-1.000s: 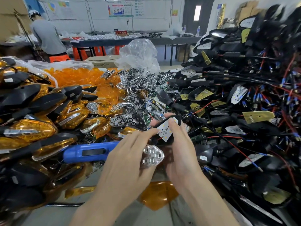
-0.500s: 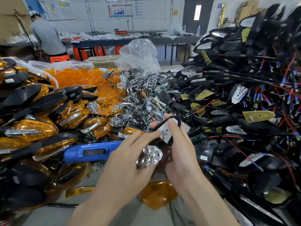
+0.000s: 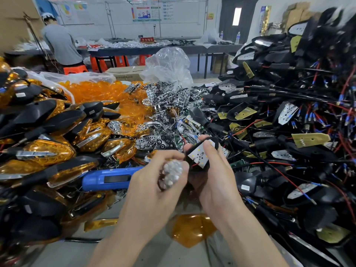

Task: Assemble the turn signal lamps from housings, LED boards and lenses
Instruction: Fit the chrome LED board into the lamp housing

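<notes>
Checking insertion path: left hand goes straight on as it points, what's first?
Probably the LED board in the housing the right hand holds; the chrome reflector in the left hand looks nearly against it, depth unclear.

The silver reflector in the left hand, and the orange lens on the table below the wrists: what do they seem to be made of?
Reflector: probably chrome-plated plastic, since its rounded cups shine like mirrors, though motion blurs them. Orange lens: probably translucent amber plastic with a glossy finish. Light glints on its surface, and it looks partly see-through.
</notes>
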`<state>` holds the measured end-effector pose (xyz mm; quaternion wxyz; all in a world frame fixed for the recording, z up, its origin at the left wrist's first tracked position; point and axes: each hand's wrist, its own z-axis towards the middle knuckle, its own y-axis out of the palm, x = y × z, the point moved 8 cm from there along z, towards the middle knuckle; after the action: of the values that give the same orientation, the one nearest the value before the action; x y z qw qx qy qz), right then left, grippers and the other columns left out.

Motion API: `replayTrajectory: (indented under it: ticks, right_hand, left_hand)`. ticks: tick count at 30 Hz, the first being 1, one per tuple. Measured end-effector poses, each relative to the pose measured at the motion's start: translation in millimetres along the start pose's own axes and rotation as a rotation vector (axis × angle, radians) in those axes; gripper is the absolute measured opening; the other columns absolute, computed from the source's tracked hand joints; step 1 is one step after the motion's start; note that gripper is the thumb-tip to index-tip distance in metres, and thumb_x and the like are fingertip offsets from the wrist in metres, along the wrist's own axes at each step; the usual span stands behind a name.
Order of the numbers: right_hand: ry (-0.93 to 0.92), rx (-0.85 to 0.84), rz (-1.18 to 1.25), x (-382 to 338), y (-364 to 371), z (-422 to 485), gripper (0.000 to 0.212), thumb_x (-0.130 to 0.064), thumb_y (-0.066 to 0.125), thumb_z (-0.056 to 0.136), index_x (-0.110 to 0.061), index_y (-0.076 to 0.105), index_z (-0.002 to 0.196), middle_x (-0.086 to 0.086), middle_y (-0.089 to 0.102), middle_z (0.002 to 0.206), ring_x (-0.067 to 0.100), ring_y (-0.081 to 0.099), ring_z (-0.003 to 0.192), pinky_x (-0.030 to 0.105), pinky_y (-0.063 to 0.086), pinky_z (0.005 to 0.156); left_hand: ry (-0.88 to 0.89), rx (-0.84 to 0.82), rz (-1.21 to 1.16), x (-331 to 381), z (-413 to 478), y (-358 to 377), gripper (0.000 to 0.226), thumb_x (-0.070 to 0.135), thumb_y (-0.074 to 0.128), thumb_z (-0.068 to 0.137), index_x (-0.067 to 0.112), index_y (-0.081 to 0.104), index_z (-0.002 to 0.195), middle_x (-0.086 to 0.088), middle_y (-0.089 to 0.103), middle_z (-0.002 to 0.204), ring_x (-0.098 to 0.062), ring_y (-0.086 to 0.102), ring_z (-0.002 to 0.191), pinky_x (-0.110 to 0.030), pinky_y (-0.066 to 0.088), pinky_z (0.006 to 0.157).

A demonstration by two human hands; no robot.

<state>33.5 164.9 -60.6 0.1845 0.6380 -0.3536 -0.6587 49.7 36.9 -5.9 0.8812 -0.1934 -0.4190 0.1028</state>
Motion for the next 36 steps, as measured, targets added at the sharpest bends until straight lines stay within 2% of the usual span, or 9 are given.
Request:
replayTrajectory:
  ticks: [5,9,11,18,22,25,28,32,36]
  right_hand:
    - [-0.01,0.02,0.081,-1.4,-0.1,0.9,0.015,-0.025,0.045,0.108,-0.017,0.059,0.107,0.008,0.071,0.078,0.024,0.067,0.059,0.042,0.061,0.059]
    - [-0.015,0.021,0.081,-0.8,-0.7,2.3,0.017,-0.024,0.043,0.109,-0.018,0.058,0.106,0.007,0.07,0.077,0.025,0.066,0.059,0.043,0.061,0.059]
    - [-0.021,0.033,0.086,-0.3,-1.8,3.3,0.017,-0.024,0.043,0.109,-0.018,0.058,0.105,0.007,0.07,0.076,0.025,0.066,0.059,0.043,0.061,0.059]
    - [-0.032,0.058,0.098,-1.6,-4.8,4.3,0.016,-0.022,0.044,0.109,-0.019,0.059,0.104,0.008,0.07,0.078,0.026,0.067,0.06,0.043,0.061,0.059]
    - [-0.027,0.068,0.093,-1.2,-7.1,4.3,0.017,-0.023,0.044,0.109,-0.019,0.059,0.105,0.008,0.071,0.079,0.026,0.067,0.062,0.042,0.061,0.061]
    - [-0.029,0.07,0.098,-1.4,-7.6,4.9,0.017,-0.024,0.044,0.109,-0.018,0.06,0.107,0.009,0.071,0.08,0.026,0.067,0.063,0.043,0.062,0.063]
    - [-0.045,0.07,0.081,-2.7,-7.9,4.2,0.016,-0.025,0.045,0.109,-0.019,0.06,0.108,0.008,0.072,0.079,0.024,0.069,0.064,0.042,0.062,0.064]
    - [-0.074,0.076,0.045,-4.7,-8.3,3.4,0.018,-0.024,0.044,0.109,-0.02,0.061,0.106,0.007,0.072,0.082,0.023,0.069,0.066,0.037,0.06,0.061]
    - [-0.172,0.053,-0.1,-11.1,-7.6,0.8,0.025,-0.029,0.043,0.109,-0.032,0.065,0.096,0.0,0.074,0.087,0.019,0.071,0.073,0.034,0.06,0.065]
  left_hand:
    - [-0.273,0.094,-0.425,-9.2,3.4,-12.5,0.044,0.071,0.055,0.078,0.029,0.053,0.091,0.015,0.053,0.052,-0.005,0.045,0.042,-0.025,0.046,0.045]
    - [-0.52,0.16,-0.712,-33.3,11.4,-3.0,0.026,0.041,0.053,0.087,0.016,0.05,0.097,0.005,0.041,0.055,-0.011,0.037,0.037,-0.029,0.042,0.036]
    - [-0.49,0.14,-0.645,-35.0,9.5,-2.0,0.019,0.039,0.048,0.101,0.024,0.052,0.09,0.002,0.041,0.062,-0.012,0.043,0.042,-0.03,0.046,0.046]
    - [-0.46,0.118,-0.867,-36.1,6.9,-1.5,0.042,0.058,0.066,0.074,0.022,0.066,0.096,0.007,0.046,0.061,-0.01,0.05,0.05,-0.026,0.049,0.053]
    - [-0.467,0.2,-0.667,-43.1,2.2,-9.2,0.041,0.064,0.056,0.082,0.029,0.073,0.097,0.009,0.062,0.075,-0.01,0.063,0.07,-0.035,0.052,0.074]
    - [-0.387,0.155,-0.294,-36.2,2.0,-19.3,0.052,0.08,0.039,0.085,0.042,0.069,0.105,0.025,0.066,0.1,0.012,0.06,0.094,-0.023,0.042,0.086]
    - [-0.322,0.098,-0.263,-27.0,6.5,-19.8,0.033,0.067,0.051,0.086,0.05,0.063,0.112,0.032,0.063,0.111,0.019,0.055,0.105,-0.005,0.042,0.084]
    - [-0.287,0.018,-0.456,-21.6,9.9,-8.2,0.038,0.035,0.067,0.078,0.03,0.064,0.116,0.018,0.072,0.105,0.005,0.068,0.094,-0.003,0.047,0.075]
    - [-0.262,-0.096,-0.397,-14.8,5.7,4.8,0.044,0.041,0.082,0.071,0.037,0.065,0.111,0.009,0.072,0.111,-0.017,0.071,0.098,-0.027,0.057,0.084]
